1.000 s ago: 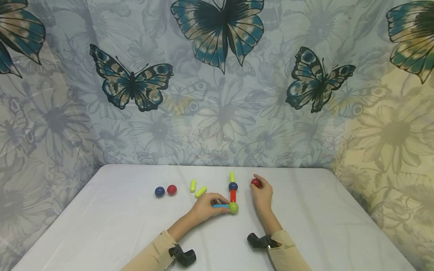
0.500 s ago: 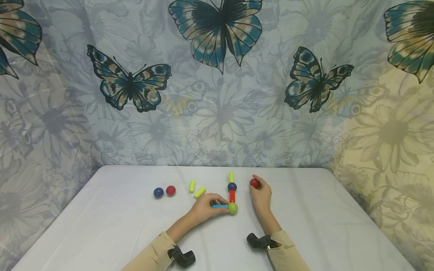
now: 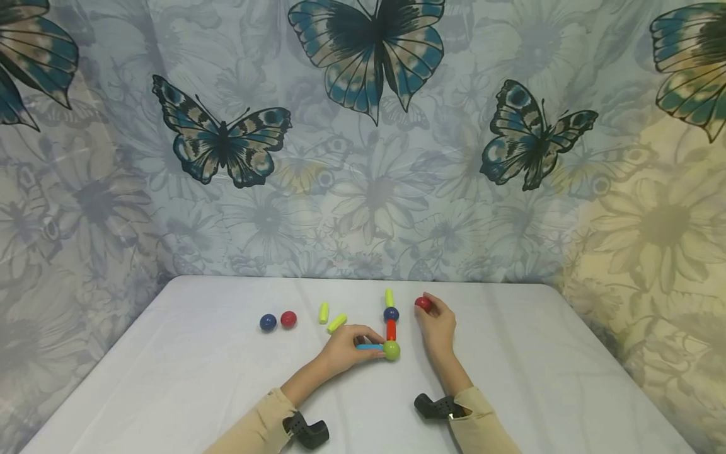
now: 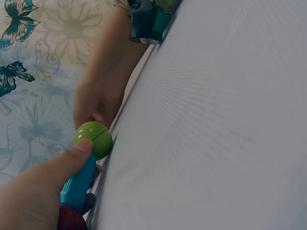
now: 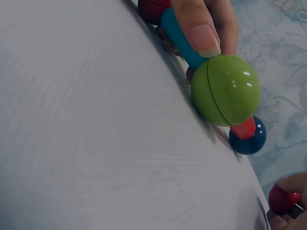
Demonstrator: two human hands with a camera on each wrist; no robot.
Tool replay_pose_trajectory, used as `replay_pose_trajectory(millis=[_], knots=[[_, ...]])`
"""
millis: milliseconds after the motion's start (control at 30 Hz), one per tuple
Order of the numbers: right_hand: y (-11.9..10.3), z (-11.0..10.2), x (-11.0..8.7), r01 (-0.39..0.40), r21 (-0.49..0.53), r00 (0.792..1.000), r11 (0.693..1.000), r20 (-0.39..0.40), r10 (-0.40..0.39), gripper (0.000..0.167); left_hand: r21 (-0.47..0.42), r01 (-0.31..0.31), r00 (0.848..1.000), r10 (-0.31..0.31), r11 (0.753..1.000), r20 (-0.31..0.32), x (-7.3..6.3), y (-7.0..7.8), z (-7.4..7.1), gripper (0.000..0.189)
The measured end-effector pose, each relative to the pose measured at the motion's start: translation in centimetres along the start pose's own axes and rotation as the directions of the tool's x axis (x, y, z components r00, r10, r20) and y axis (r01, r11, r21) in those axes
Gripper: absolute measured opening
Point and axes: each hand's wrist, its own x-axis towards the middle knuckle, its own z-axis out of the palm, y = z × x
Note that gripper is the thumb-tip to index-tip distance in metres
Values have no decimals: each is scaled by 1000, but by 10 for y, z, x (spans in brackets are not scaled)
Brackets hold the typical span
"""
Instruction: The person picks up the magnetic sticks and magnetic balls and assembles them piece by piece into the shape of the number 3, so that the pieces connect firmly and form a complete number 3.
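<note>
My left hand [image 3: 343,347] pinches a blue rod [image 3: 370,346] between thumb and fingers, the thumb tip reaching the green ball [image 3: 391,350] at its right end. A dark red ball [image 4: 72,218] sits on the rod's other end, partly hidden by the hand. From the green ball a red rod [image 3: 391,330] runs away to a dark blue ball [image 3: 391,314], which has a yellow-green rod [image 3: 389,297] on its far side. Right of this joined chain, my right hand [image 3: 438,325] holds a red ball [image 3: 422,304] in its fingertips, apart from the yellow-green rod.
Left of the chain lie two loose yellow-green rods [image 3: 324,313]. Farther left, a blue ball [image 3: 268,322] and another red ball [image 3: 288,319] sit side by side on the white table [image 3: 170,378]. A butterfly-print cloth [image 3: 374,189] hangs behind the table.
The red ball in my right fingertips has shifted slightly left, toward the chain's far end. My left hand and the chain stay in place.
</note>
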Motion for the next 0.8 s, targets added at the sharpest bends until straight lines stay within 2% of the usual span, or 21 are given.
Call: replay_pose_trajectory(millis=[367, 567, 800], knots=[[-10, 11, 11, -31, 101, 999, 994, 28, 28, 40, -3, -6, 1000, 6, 1000, 2, 0, 1, 1, 21], [-15, 18, 19, -94, 109, 995, 990, 53, 89, 41, -6, -12, 1000, 13, 1000, 9, 0, 0, 2, 21], [-22, 24, 28, -132, 113, 989, 985, 84, 122, 42, -2, -10, 1000, 10, 1000, 5, 1, -1, 1, 21]])
